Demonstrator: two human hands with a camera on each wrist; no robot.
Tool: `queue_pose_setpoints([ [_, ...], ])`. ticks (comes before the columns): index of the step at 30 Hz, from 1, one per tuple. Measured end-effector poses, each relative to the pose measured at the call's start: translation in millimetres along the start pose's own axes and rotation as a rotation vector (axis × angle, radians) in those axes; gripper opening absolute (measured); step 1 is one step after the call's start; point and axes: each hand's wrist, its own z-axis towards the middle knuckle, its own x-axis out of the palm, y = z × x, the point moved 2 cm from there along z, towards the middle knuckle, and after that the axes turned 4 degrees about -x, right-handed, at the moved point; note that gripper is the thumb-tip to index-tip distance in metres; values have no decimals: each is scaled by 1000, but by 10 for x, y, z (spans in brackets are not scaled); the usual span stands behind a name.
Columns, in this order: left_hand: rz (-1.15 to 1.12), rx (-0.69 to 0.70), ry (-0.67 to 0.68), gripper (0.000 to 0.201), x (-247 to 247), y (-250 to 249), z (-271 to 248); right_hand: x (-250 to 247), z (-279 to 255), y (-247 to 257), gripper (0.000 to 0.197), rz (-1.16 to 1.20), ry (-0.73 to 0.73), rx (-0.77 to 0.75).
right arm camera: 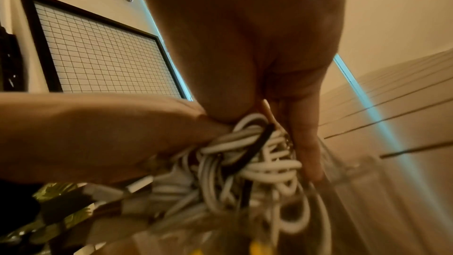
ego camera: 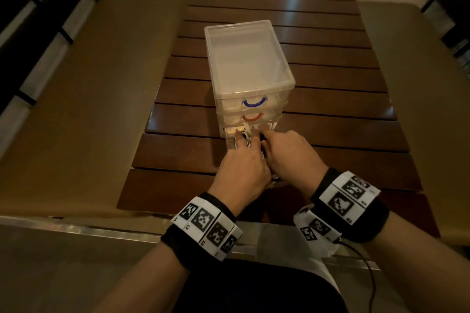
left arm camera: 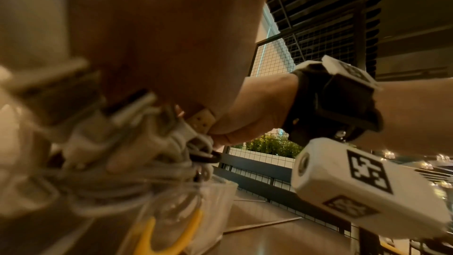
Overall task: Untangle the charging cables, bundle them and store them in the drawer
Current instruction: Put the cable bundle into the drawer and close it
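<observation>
A bundle of white charging cables (ego camera: 248,134) with a black band (right arm camera: 259,143) round it hangs over the pulled-out bottom drawer (left arm camera: 215,197) of a clear plastic drawer unit (ego camera: 244,58). The drawer's yellow handle (left arm camera: 147,239) shows below the cables (left arm camera: 147,152). My left hand (ego camera: 240,152) grips the bundle (right arm camera: 257,162) from the left. My right hand (ego camera: 273,146) holds it from the right, with fingers (right arm camera: 306,152) running down its side and pinching near the band (left arm camera: 206,159). Both hands hide most of the drawer in the head view.
The unit stands on a dark slatted wooden table (ego camera: 330,79); its drawers with the blue handle (ego camera: 254,103) and the red handle (ego camera: 251,117) are closed. Tan cushioned benches (ego camera: 89,84) flank the table. The table's near edge is just under my wrists.
</observation>
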Motion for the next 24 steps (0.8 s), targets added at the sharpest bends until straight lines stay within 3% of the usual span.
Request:
queue_pose_setpoints([
  [7, 42, -16, 101, 41, -230, -21, 180, -189, 343, -36, 14, 44, 160, 104],
  [12, 100, 34, 129, 45, -259, -12, 238, -73, 157, -36, 22, 31, -36, 109],
  [16, 95, 22, 111, 54, -106, 13, 188, -74, -30, 26, 29, 53, -140, -49],
  [21, 137, 14, 68, 47, -76, 12, 175, -223, -17, 82, 39, -119, 63, -154],
  [24, 102, -3, 69, 57, -22, 23, 175, -197, 75, 80, 36, -198, 107, -143],
])
